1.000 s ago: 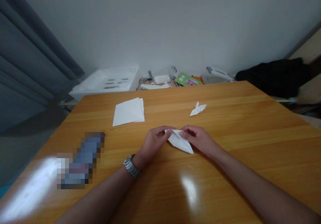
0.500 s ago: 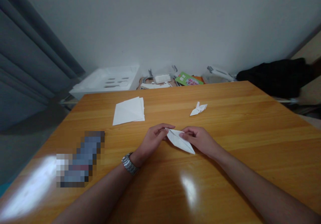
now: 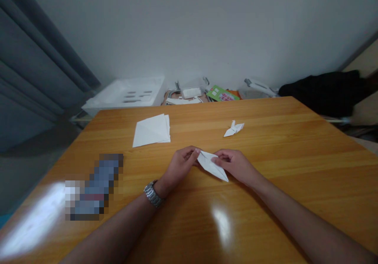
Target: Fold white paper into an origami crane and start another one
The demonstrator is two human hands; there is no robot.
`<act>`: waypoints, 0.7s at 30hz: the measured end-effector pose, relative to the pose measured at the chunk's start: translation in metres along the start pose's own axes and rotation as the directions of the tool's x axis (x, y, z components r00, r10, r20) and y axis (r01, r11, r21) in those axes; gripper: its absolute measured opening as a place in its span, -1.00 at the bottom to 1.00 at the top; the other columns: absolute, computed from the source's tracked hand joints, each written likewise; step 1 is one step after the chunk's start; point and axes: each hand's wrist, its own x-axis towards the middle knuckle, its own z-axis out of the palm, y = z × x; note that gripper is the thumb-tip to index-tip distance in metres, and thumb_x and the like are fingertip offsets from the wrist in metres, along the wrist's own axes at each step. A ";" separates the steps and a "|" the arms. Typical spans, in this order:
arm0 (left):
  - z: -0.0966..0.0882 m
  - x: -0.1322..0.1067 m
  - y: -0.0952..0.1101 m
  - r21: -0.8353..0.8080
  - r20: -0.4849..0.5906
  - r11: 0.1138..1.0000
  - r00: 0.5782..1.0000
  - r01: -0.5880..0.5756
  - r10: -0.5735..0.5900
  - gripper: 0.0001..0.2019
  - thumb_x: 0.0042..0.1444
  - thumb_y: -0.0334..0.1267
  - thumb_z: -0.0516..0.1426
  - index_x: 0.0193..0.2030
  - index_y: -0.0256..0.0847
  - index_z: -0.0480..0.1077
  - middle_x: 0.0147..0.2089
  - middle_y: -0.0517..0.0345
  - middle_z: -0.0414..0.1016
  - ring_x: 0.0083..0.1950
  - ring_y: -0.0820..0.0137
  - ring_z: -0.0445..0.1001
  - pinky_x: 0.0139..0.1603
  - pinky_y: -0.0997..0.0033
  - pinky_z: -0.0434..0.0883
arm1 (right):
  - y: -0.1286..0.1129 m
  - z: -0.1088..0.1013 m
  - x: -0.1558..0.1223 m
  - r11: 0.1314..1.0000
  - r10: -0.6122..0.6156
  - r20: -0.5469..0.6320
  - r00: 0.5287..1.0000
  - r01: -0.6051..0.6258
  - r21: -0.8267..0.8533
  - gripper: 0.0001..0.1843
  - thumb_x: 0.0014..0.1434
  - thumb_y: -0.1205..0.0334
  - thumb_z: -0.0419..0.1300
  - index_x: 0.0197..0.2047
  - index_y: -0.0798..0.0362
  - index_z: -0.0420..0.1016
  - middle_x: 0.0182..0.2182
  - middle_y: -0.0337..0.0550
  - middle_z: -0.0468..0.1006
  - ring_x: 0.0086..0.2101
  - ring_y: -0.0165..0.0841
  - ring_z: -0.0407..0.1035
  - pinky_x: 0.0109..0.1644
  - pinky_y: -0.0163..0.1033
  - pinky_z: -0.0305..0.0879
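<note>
A white folded paper piece, pointed at its near end, lies low over the wooden table between both my hands. My left hand, with a metal watch on its wrist, pinches the paper's upper left corner with curled fingers. My right hand grips the paper's right edge, thumb pressed on top. A stack of white paper sheets lies further back on the left. A small finished folded paper figure sits further back on the right.
A pixelated dark object lies on the table at the left. Behind the table stand a white plastic tray, a green booklet, small clutter and a black bag. A grey curtain hangs at the left.
My left fingers have shifted slightly on the paper's corner and the paper has turned a little. Both hands stay in the same place on the table.
</note>
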 end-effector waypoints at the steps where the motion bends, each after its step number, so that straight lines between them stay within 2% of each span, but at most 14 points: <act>1: 0.000 -0.001 0.001 0.034 -0.005 0.999 1.000 -0.014 0.014 -0.62 0.24 0.05 0.16 -0.22 -0.30 0.52 -0.27 0.05 0.59 -0.23 0.31 0.57 -0.19 0.38 0.55 | 0.000 0.000 0.000 1.000 0.002 -0.009 1.000 -0.002 -0.010 -0.60 0.17 -0.12 0.28 -0.25 0.09 0.59 -0.33 -0.10 0.66 -0.34 -0.27 0.50 -0.26 -0.24 0.35; 4: 0.001 -0.002 0.003 0.110 0.008 0.993 0.999 -0.041 0.040 -0.64 0.23 0.03 0.17 -0.22 -0.30 0.53 -0.25 0.05 0.60 -0.21 0.30 0.56 -0.19 0.41 0.51 | -0.001 0.000 -0.001 0.999 0.008 -0.016 1.000 -0.009 -0.035 -0.63 0.18 -0.09 0.28 -0.26 0.09 0.58 -0.35 -0.11 0.65 -0.35 -0.27 0.50 -0.28 -0.24 0.34; 8: 0.002 -0.003 -0.001 0.112 0.031 0.993 0.999 -0.037 0.034 -0.68 0.17 -0.02 0.23 -0.19 -0.29 0.52 -0.25 0.07 0.61 -0.23 0.31 0.56 -0.21 0.43 0.48 | -0.001 0.002 -0.003 0.999 -0.011 -0.016 1.000 0.010 -0.046 -0.69 0.20 -0.03 0.26 -0.27 0.07 0.57 -0.35 -0.12 0.65 -0.34 -0.27 0.50 -0.28 -0.25 0.33; 21: -0.002 0.000 0.004 0.180 0.023 0.982 0.998 -0.057 0.054 -0.67 0.26 -0.04 0.14 -0.26 -0.30 0.53 -0.31 0.10 0.58 -0.27 0.34 0.51 -0.26 0.47 0.40 | -0.003 0.002 -0.003 0.999 -0.013 0.013 1.000 0.014 -0.033 -0.69 0.21 -0.02 0.26 -0.24 0.09 0.56 -0.34 -0.12 0.62 -0.34 -0.29 0.46 -0.26 -0.25 0.32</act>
